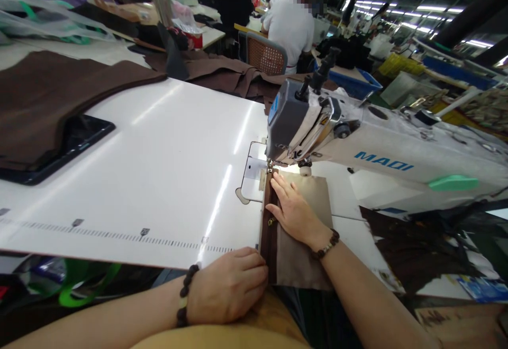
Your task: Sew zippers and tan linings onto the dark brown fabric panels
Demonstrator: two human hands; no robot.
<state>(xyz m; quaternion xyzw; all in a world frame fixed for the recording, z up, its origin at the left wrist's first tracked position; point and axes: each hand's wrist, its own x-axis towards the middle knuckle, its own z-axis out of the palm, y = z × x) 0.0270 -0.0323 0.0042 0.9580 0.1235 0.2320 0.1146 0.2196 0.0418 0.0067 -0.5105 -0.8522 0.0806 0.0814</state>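
A taupe fabric piece (304,262) with a dark brown zipper strip (271,248) along its left side lies at the sewing machine (381,153), its far end by the presser foot (270,166). A small brass-coloured zipper pull (271,222) shows on the strip. My right hand (293,209) rests flat on the fabric, fingertips just short of the presser foot, thumb apart. At the near table edge, my left hand (230,285) is closed, its curled fingers at the near end of the strip. Its fingertips are hidden beneath the hand.
The white machine table (170,164) carries a printed ruler along its front edge. Brown fabric panels (51,100) lie over a black tray (91,132) at left, and more brown cloth (226,71) along the back. Another person (289,31) sits beyond, facing away.
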